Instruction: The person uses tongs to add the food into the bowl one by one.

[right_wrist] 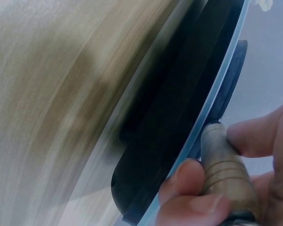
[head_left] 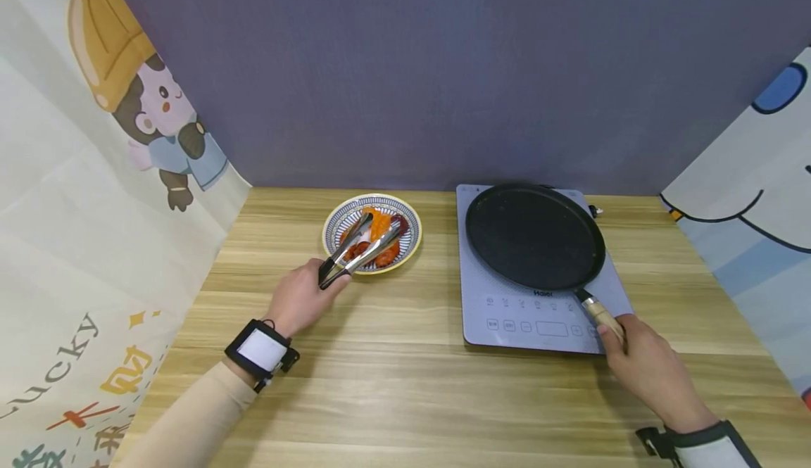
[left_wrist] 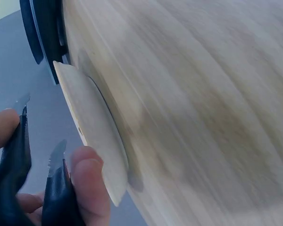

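Pinching a pair of tongs point(head_left: 376, 248) by the black near end, the left hand point(head_left: 303, 300) closes its grip on both arms. The tongs stand spread, tips above or among the food point(head_left: 381, 226) on the plate point(head_left: 331, 240) (contact cannot be told). The plate rests on the far left part of the table point(head_left: 393, 383), left of the induction cooktop point(head_left: 476, 292). The right hand point(head_left: 651, 368) has its grip wrapped round the handle point(head_left: 595, 310) of the pan point(head_left: 535, 237), which sits on the cooktop, handle directed near and right.
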Demonstrator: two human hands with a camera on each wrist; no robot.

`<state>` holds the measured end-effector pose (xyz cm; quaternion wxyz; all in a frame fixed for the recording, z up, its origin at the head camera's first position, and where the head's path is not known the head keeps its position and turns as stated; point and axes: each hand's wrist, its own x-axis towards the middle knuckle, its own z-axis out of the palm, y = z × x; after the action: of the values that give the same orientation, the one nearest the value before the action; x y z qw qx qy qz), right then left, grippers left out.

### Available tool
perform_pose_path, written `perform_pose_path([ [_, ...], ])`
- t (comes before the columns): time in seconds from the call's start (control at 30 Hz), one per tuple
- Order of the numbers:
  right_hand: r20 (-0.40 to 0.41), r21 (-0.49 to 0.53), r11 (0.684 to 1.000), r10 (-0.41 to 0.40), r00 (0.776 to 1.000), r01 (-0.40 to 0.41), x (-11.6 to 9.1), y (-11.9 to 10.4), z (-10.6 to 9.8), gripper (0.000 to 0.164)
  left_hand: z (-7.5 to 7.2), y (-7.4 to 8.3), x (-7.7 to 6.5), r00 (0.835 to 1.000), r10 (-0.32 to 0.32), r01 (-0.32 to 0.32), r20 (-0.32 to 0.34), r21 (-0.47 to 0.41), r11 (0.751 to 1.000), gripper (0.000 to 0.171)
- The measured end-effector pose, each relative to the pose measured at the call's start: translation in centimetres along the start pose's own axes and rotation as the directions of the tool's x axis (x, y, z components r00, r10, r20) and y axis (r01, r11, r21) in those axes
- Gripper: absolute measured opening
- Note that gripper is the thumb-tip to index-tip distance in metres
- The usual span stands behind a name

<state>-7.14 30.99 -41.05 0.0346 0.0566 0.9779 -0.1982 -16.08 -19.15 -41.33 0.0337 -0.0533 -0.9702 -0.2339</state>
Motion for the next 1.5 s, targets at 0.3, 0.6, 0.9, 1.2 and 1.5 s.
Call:
perform_pose_path([
  [0.3,0.004,-0.006,1.000,0.005,1.000,-0.005,0.1,0.1,0.0,0.038,0.4,1.7,0.6,1.000,0.007,-0.007,0.012,0.019,1.000,0.061],
  [0.6,0.007,0.002,1.000,0.018,1.000,-0.018,0.1,-0.1,-0.1,0.038,0.9,2.2,1.0,1.000,0.008,-0.009,0.028,0.027,1.000,0.061],
  [0.9,-0.007,0.003,1.000,0.006,1.000,-0.006,0.0,0.0,0.1,0.037,1.4,2.6,1.5,0.999,0.023,-0.025,0.034,0.062,0.998,0.063],
  [1.2,-0.005,-0.001,1.000,0.007,1.000,-0.007,0.1,0.1,0.2,0.038,1.9,3.3,2.2,0.998,-0.022,0.018,0.067,0.066,0.998,0.063],
  [1.5,-0.037,-0.006,1.000,-0.006,0.999,0.006,0.0,0.1,0.4,0.037,2.1,3.6,2.8,0.996,-0.041,0.033,0.085,0.089,0.995,0.063],
])
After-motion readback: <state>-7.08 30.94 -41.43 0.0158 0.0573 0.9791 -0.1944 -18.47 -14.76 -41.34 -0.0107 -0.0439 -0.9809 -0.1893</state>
